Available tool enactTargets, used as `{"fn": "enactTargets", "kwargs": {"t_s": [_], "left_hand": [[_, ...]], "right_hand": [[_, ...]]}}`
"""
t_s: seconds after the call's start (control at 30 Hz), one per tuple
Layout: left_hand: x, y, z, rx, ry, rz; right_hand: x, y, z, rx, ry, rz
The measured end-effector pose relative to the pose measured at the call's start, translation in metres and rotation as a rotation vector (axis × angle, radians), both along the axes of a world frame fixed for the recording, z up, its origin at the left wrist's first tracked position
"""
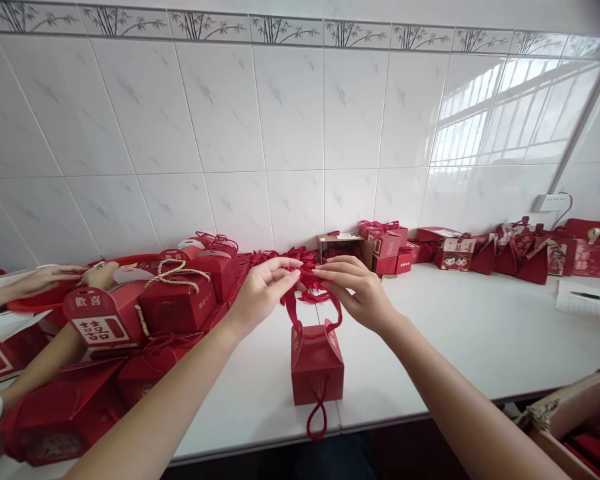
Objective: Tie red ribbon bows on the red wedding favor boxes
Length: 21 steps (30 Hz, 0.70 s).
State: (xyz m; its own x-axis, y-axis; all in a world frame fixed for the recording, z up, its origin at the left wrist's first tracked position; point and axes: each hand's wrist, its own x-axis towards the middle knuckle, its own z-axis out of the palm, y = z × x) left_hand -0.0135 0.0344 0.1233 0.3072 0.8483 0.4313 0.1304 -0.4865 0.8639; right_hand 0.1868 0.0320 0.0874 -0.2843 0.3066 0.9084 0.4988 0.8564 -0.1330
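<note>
A small red gift box (317, 365) stands on the white table (460, 340) in front of me, a red ribbon loop hanging down its front over the table edge. A red ribbon (307, 285) rises from its top flaps. My left hand (263, 291) and my right hand (353, 287) pinch this ribbon above the box, fingertips nearly meeting. Both hands are closed on the ribbon.
Several red gift boxes (173, 300) with rope handles pile up at the left, where another person's hands (50, 277) work over a red tray. More red boxes (387, 247) and triangular packs (530, 257) line the tiled wall. A cardboard carton (573, 417) sits at the lower right.
</note>
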Motion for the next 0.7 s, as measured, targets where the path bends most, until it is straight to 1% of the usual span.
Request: {"fn": "enactTargets", "kwargs": {"t_s": [0.07, 0.13, 0.2, 0.27, 0.37, 0.43, 0.5, 0.6, 0.67, 0.7], "left_hand": [[-0.004, -0.006, -0.004, 0.231, 0.139, 0.216], [-0.011, -0.011, -0.008, 0.423, 0.233, 0.399], [-0.022, -0.014, -0.014, 0.548, 0.319, 0.532], [-0.037, -0.014, -0.024, 0.589, 0.425, 0.612], [-0.060, -0.011, -0.047, 0.539, 0.577, 0.630], [-0.074, -0.008, -0.067, 0.452, 0.678, 0.596], [-0.084, -0.005, -0.088, 0.358, 0.771, 0.565], [-0.092, -0.003, -0.114, 0.251, 0.879, 0.545], [-0.092, -0.004, -0.123, 0.233, 0.933, 0.542], [-0.091, -0.005, -0.125, 0.256, 0.954, 0.546]], "right_hand": [[0.002, -0.004, -0.005, -0.096, 0.171, -0.020], [0.009, -0.009, -0.011, -0.201, 0.308, -0.108], [0.020, -0.013, -0.019, -0.293, 0.385, -0.223], [0.033, -0.017, -0.032, -0.372, 0.413, -0.322], [0.055, -0.023, -0.058, -0.523, 0.408, -0.486], [0.069, -0.027, -0.076, -0.631, 0.402, -0.638], [0.082, -0.031, -0.093, -0.687, 0.409, -0.745], [0.095, -0.036, -0.111, -0.750, 0.395, -0.812], [0.098, -0.037, -0.118, -0.794, 0.367, -0.826], [0.098, -0.036, -0.120, -0.808, 0.356, -0.830]]}}
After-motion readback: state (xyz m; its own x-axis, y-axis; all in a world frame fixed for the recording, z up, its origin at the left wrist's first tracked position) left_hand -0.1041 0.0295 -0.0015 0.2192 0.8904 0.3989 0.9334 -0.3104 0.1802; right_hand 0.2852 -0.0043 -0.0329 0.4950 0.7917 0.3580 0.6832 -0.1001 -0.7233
